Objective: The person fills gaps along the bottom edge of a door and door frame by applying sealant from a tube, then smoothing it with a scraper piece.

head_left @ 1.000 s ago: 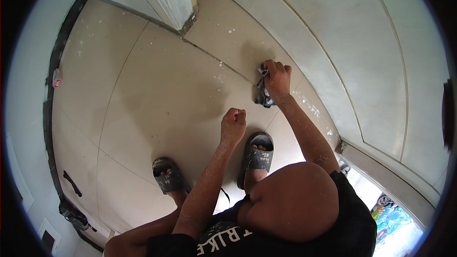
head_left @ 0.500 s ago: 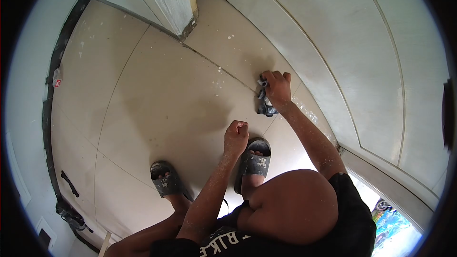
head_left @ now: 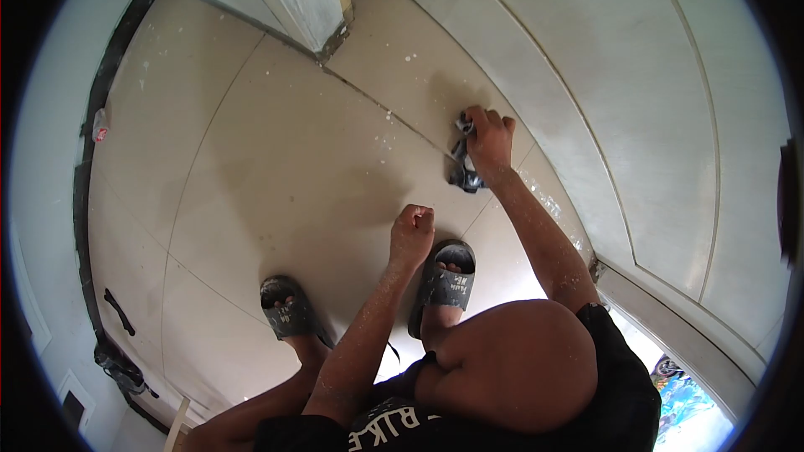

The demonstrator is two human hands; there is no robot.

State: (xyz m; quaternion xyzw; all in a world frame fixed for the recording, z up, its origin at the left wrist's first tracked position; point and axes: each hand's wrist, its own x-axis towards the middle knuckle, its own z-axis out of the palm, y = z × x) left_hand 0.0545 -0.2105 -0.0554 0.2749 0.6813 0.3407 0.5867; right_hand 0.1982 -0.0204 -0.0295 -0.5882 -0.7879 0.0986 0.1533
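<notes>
I am crouched over a beige tiled floor [head_left: 276, 159]. My right hand [head_left: 488, 139] presses a dark crumpled rag [head_left: 461, 169] onto a grout line of the floor, close to the white door [head_left: 636, 92]. My left hand [head_left: 412, 232] is balled into a fist with nothing in it, hovering above the tile just ahead of my right sandal [head_left: 445, 283]. My left sandal [head_left: 285, 307] stands further left. Both forearms are speckled with white dust.
The white panelled door runs along the right. A door frame corner [head_left: 322, 0] stands at the top. White specks [head_left: 389, 121] dot the tiles near the rag. Dark debris [head_left: 117, 351] lies by the wall at the lower left; bright outdoors shows at the lower right.
My right hand has rubbed the rag back and forth a short way along the grout line. The left fist has stayed nearly where it was.
</notes>
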